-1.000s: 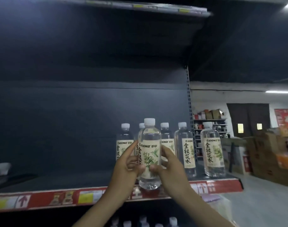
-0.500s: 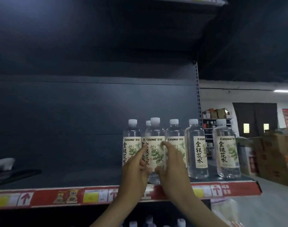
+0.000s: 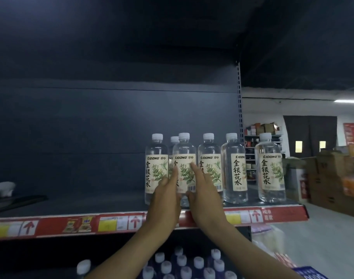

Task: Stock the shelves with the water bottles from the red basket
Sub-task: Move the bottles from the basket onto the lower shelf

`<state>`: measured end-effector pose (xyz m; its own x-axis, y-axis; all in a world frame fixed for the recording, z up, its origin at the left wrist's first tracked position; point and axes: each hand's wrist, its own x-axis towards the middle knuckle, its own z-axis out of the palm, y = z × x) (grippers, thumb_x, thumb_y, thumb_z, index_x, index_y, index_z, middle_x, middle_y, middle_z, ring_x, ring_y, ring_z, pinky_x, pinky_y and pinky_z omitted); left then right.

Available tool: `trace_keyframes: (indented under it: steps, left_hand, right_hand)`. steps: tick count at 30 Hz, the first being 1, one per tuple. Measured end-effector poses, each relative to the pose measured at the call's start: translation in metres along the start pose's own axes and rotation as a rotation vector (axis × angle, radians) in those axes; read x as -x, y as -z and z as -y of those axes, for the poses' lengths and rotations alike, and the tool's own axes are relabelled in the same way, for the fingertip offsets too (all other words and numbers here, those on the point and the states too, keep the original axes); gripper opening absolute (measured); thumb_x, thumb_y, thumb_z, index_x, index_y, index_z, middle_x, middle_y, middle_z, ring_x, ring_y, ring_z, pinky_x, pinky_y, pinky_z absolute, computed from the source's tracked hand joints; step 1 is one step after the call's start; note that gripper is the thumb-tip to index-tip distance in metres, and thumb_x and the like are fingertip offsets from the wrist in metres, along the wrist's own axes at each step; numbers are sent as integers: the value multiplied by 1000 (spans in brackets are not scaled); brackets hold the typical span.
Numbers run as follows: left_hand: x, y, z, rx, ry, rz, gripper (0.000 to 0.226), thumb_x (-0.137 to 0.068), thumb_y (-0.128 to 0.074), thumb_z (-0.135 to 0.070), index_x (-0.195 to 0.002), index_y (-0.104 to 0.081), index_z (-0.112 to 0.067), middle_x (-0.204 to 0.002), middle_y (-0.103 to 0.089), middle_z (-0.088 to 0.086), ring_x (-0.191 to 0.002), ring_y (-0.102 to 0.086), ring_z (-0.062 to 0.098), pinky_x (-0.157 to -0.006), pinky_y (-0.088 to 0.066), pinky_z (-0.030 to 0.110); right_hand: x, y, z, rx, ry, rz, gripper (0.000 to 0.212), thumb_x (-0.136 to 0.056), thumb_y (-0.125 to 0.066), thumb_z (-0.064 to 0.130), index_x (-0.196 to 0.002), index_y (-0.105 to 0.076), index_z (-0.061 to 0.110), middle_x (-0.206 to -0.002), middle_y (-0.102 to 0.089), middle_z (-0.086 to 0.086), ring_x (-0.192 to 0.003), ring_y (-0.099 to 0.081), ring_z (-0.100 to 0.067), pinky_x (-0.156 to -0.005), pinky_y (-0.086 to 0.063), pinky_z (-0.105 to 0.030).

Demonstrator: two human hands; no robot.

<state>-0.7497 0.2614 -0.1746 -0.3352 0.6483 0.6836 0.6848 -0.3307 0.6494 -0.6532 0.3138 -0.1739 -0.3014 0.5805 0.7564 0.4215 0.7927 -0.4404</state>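
A clear plastic water bottle with a white cap and a cream leaf-printed label (image 3: 184, 158) is standing upright on the dark metal shelf (image 3: 91, 202), close to its front edge and in among the other bottles. The left hand (image 3: 166, 200) is gripping the bottle's left side, its forefinger lying up along the label. The right hand (image 3: 205, 198) is gripping the right side in the same way, its thumb lying across the lower front of the bottle.

Five matching bottles are standing around it: one (image 3: 156, 168) just to the left, one (image 3: 174, 140) behind with little more than its cap showing, one (image 3: 209, 160) just to the right, and two more (image 3: 233, 170) (image 3: 270, 170) spaced out toward the shelf's right end. A red price strip with arrow tags (image 3: 71, 224) is running along the shelf's front edge. Below it, a cluster of white-capped bottles (image 3: 182, 260) is sitting on a lower level. Stacked brown cardboard boxes (image 3: 329, 178) are standing on the floor well off to the right.
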Motion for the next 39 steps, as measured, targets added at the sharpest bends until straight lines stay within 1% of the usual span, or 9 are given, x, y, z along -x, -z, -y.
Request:
trace_keyframes:
  steps: [3, 9, 13, 16, 23, 27, 31, 34, 39]
  left_hand:
    - [14, 7, -2, -499, -152, 99, 81, -94, -52, 0, -155, -6, -27, -145, -37, 1, -120, -46, 12, -96, -45, 25]
    - [77, -9, 13, -956, -301, 162, 80, -83, -58, -15, -153, -19, -12, -145, -36, 11, -134, -34, 29, -102, -37, 36]
    - [153, -54, 49, -924, -437, 216, 66, -78, -41, -22, -141, -45, -1, -125, -56, 21, -118, -51, 40, -99, -45, 46]
    - [237, -103, 79, -860, -388, 382, 66, -78, -56, -16, -142, -43, -4, -131, -52, 22, -122, -48, 40, -96, -46, 48]
    - [434, -213, 135, -623, -343, 893, 50, -76, -58, -9, -125, -58, -7, -115, -60, 14, -110, -57, 34, -88, -49, 41]
    - [517, -269, 165, -530, -132, 1256, 43, -84, -49, -12, -127, -51, -14, -123, -52, 8, -114, -52, 30, -90, -47, 41]
    - [578, -307, 196, -374, 290, 1440, 50, -84, -54, -14, -133, -47, -14, -130, -49, 11, -123, -50, 30, -103, -43, 39]
    - [607, -322, 216, -242, 620, 1417, 66, -82, -60, -19, -144, -38, -14, -135, -47, 14, -129, -46, 29, -109, -38, 38]
    - [635, -325, 238, -90, 795, 1243, 91, -69, -59, -26, -151, -24, -13, -141, -49, 10, -130, -49, 23, -108, -40, 38]
  right_hand:
    - [11, 6, -1, 114, 31, 49, 84, -89, -50, -11, -157, -14, 24, -156, -31, -3, -133, -46, -18, -107, -43, -28]
    - [84, 15, -36, 470, 220, 67, 70, -82, -64, 10, -148, -41, 10, -148, -45, -13, -135, -45, -31, -112, -37, -44]
    - [174, 15, -88, 486, 149, 109, 63, -75, -57, 12, -137, -54, 5, -136, -56, -20, -126, -54, -38, -103, -45, -53]
    - [260, 25, -139, 527, -4, 248, 61, -77, -54, 9, -138, -52, 7, -132, -55, -20, -115, -57, -42, -90, -50, -48]
    - [465, 56, -240, 476, -616, 574, 37, -90, -49, 11, -126, -57, 12, -121, -63, -16, -103, -63, -39, -77, -53, -43]
    - [537, 55, -290, 404, -1102, 769, 34, -96, -52, 17, -127, -60, 5, -121, -66, -21, -110, -63, -37, -88, -50, -37]
    - [596, 31, -323, 262, -1418, 977, 43, -100, -50, 30, -132, -52, 2, -118, -64, -18, -96, -66, -30, -70, -48, -28]
    - [629, 24, -357, 187, -1503, 842, 28, -99, -52, 36, -119, -54, 16, -109, -67, -8, -83, -64, -19, -62, -49, -25]
    - [647, 21, -406, 229, -1641, 835, 24, -100, -53, 20, -116, -64, 6, -105, -68, -10, -81, -63, -18, -61, -48, -23]
